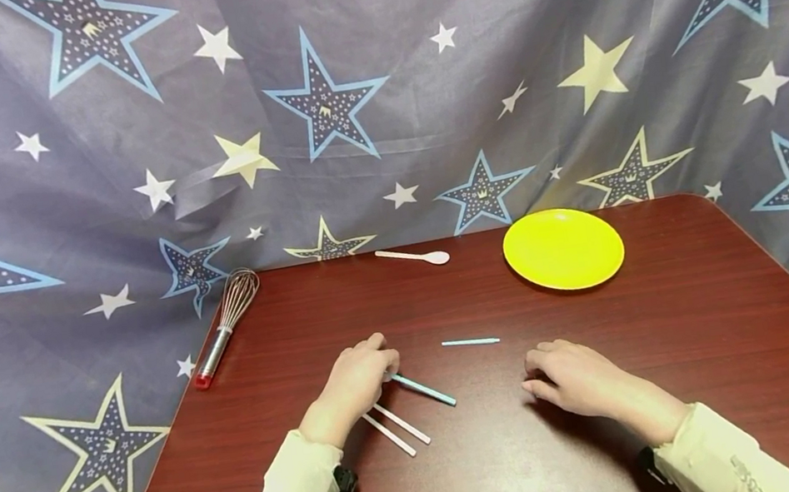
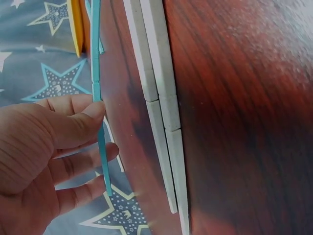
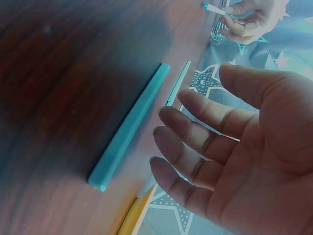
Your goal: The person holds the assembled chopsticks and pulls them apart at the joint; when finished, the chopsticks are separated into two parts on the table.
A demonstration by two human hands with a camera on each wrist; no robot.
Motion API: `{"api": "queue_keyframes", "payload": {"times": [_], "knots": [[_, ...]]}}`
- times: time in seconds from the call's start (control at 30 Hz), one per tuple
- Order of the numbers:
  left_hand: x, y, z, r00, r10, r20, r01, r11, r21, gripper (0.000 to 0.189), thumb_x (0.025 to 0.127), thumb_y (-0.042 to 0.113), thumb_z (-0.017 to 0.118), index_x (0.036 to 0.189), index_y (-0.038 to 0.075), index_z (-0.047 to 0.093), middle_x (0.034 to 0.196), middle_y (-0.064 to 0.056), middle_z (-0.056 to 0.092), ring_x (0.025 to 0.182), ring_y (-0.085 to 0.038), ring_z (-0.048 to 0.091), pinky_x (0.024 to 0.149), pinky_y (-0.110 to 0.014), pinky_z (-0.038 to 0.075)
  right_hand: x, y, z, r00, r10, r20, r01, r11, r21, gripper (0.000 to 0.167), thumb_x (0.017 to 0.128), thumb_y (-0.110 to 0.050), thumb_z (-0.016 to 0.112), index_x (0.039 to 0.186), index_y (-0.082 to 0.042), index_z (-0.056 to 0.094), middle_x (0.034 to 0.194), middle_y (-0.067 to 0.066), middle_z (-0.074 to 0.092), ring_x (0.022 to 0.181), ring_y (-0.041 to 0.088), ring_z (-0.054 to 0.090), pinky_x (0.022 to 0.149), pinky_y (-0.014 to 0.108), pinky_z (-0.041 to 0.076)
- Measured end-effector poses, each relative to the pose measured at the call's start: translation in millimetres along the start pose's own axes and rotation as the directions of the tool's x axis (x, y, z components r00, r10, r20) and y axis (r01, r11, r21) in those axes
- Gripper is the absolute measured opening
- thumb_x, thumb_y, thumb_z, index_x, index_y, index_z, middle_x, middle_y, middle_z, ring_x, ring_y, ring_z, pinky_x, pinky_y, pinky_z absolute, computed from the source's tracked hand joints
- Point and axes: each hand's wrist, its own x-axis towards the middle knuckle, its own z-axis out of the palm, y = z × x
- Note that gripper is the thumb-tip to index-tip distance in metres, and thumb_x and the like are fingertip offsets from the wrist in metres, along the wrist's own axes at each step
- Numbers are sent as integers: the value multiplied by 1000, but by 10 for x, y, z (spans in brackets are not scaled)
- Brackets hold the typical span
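Observation:
My left hand (image 1: pixel 359 373) pinches a blue chopstick (image 1: pixel 424 390) between thumb and fingers. In the left wrist view the held chopstick (image 2: pixel 96 63) passes the thumb tip and runs down across the other fingers. Close by, two white chopsticks (image 1: pixel 403 424) lie side by side on the table, their far ends hidden behind the hand in the head view. A second blue chopstick (image 1: pixel 470 342) lies between the hands. My right hand (image 1: pixel 580 380) hovers over the table at right with fingers loosely bent and nothing in it. The right wrist view shows a blue chopstick (image 3: pixel 129 127) apart from its fingertips.
A yellow plate (image 1: pixel 563 249) stands at the back right of the brown table (image 1: pixel 717 335). A white spoon (image 1: pixel 413 257) lies along the back edge. At the left edge rests a whisk (image 1: pixel 228 328) with a red handle end. A starry curtain (image 1: pixel 352 50) hangs behind.

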Motion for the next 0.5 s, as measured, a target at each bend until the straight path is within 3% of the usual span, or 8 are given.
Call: {"api": "queue_keyframes", "payload": {"times": [0.27, 0.5], "knots": [[16, 42, -52, 998, 37, -55, -37, 999, -3, 30, 69, -9, 71, 72, 18, 58, 80, 3, 43, 67, -18, 51, 57, -32, 40, -1, -2, 9, 1000, 2, -3, -2, 1000, 7, 12, 88, -25, 70, 86, -17, 62, 83, -6, 59, 80, 20, 60, 70, 41, 49], [65, 183, -106, 994, 61, -87, -61, 998, -1, 27, 72, 3, 79, 77, 21, 60, 86, 4, 49, 72, -19, 56, 59, -34, 45, 1, -24, 18, 1000, 15, -13, -15, 1000, 0, 14, 88, -24, 70, 86, -16, 58, 81, -4, 56, 74, 15, 56, 64, 37, 47]]}}
